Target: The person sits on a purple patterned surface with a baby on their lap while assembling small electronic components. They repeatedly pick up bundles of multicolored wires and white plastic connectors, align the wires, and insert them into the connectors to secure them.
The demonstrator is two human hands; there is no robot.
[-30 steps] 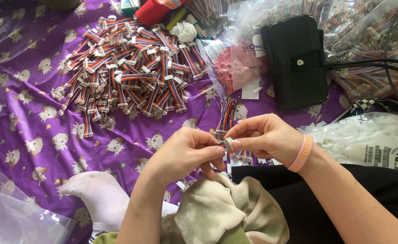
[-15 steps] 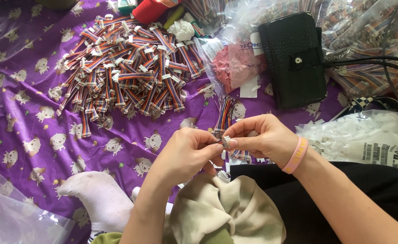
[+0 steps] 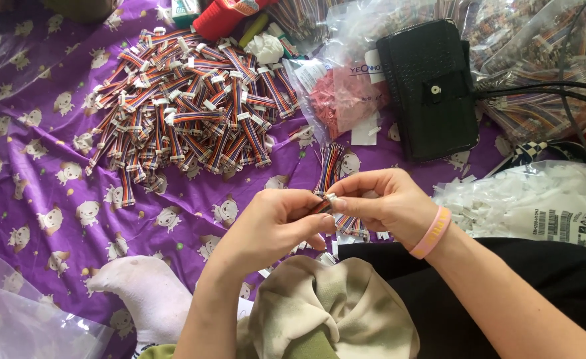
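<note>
Head view: both hands' fingers (image 3: 319, 214) pinch a short rainbow-striped ribbon cable (image 3: 324, 205) with white connector.

Home piecework spot | purple cartoon-print bedsheet (image 3: 33, 193) as work surface | heap of rainbow ribbon-cable pieces (image 3: 186, 113) | white-socked foot (image 3: 140, 292)

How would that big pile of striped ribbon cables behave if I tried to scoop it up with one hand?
The pile of ribbon cables is loose, short pieces lying crisscrossed, so it would likely spill apart rather than lift as one. Each piece looks thin and flat, probably light and bendy. Their small white end connectors may snag one another, dragging a few extras along. On the purple cloth, pushing would probably spread them.
</note>
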